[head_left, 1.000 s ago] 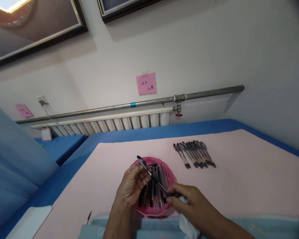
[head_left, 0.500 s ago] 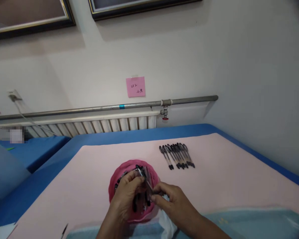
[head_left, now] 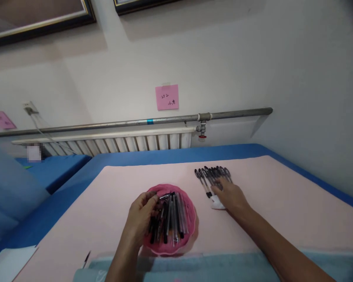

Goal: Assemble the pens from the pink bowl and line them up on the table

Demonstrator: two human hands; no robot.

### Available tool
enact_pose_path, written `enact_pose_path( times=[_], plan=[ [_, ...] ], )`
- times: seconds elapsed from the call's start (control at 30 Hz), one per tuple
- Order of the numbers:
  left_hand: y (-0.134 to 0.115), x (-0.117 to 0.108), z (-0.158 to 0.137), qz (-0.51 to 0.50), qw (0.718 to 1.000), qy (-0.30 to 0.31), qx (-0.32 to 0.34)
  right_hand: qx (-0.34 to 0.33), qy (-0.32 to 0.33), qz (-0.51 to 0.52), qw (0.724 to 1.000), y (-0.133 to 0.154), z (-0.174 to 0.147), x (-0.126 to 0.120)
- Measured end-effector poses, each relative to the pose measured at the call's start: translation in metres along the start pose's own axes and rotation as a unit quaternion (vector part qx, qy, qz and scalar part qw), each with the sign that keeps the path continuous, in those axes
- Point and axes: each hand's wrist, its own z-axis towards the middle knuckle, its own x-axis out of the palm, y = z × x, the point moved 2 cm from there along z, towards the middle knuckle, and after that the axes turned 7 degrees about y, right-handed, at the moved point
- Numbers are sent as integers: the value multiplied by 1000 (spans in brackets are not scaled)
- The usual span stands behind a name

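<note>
A pink scalloped bowl [head_left: 191,231] holds several black-and-clear pens [head_left: 171,219]. My left hand [head_left: 142,215] is over the bowl's left side, thumb and fingers closed at one end of a shiny pen piece [head_left: 165,196]. To the right, my right hand [head_left: 231,196] rests over a row of capped pens [head_left: 204,181] laid side by side, its fingertips among them. A white cloth [head_left: 217,203] is bunched under that palm, held by fingers I see only in part. Whether a pen is also in that hand is hidden.
Pale pink sheeting [head_left: 106,203] covers the blue table [head_left: 129,156]. A teal cloth [head_left: 217,266] lies along the front edge. One loose pen [head_left: 87,258] and a white paper [head_left: 11,262] are at front left. A radiator [head_left: 129,143] and pipe [head_left: 238,113] run behind.
My right hand has left the bowl and moved right and away to the pen row, taking the white cloth along. The pen both hands held is no longer between them. My left hand stays at the bowl.
</note>
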Motion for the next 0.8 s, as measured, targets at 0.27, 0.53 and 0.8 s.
enact_pose_path(
  times=[0.27, 0.53, 0.8],
  plan=[
    [2, -6, 4, 164, 986, -14, 32, -6, -1, -11, 1000, 5, -6, -1],
    [12, 9, 4, 447, 892, 42, 52, -109, 116, 1, 987, 30, -62, 14],
    [17, 22, 1, 590, 806, 38, 35, -152, 138, -66, 977, 37, -66, 18]
  ],
)
